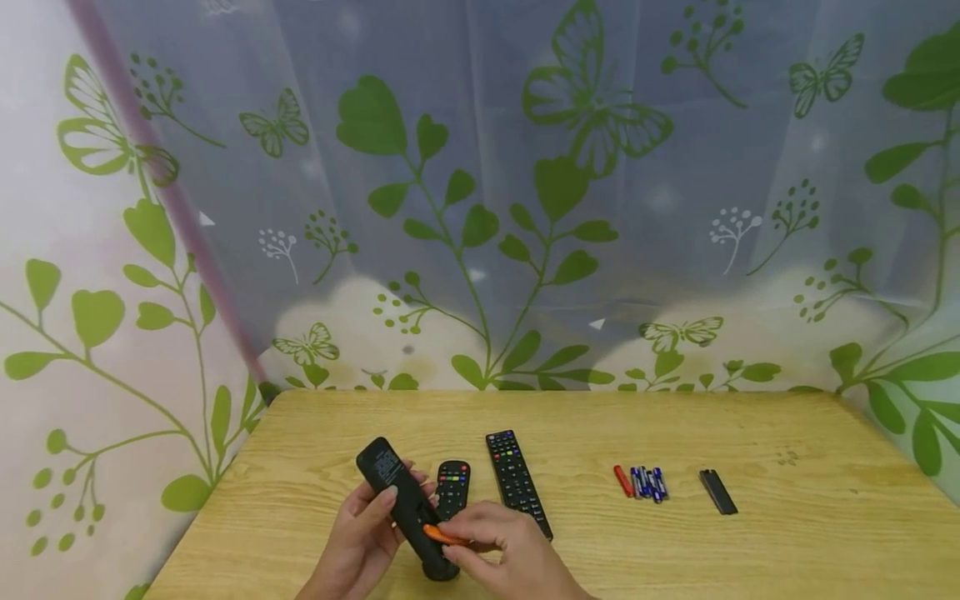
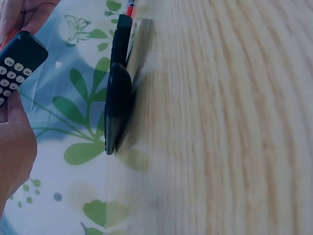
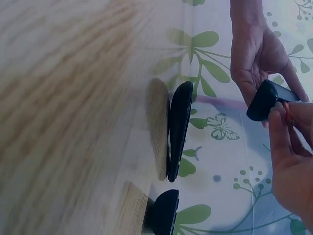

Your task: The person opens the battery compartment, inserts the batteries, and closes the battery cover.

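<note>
My left hand (image 1: 358, 527) grips a black remote control (image 1: 405, 498) with its back turned up and its battery compartment uncovered. Between thumb and fingers, my right hand (image 1: 512, 552) pinches a slim orange battery (image 1: 442, 534) at that compartment. The battery's inner end is too small to make out. In the left wrist view, the held remote's button side (image 2: 23, 56) shows pale round keys. The right wrist view shows the remote's end (image 3: 264, 100) between both hands, with the right fingers covering most of the battery.
A short black remote (image 1: 453, 485) and a longer one (image 1: 513, 471) lie on the wooden table (image 1: 337, 417) behind the hands. To the right are a red battery (image 1: 623, 482), several blue batteries (image 1: 648, 483) and a black battery cover (image 1: 718, 492). A patterned curtain (image 1: 480, 275) stands behind.
</note>
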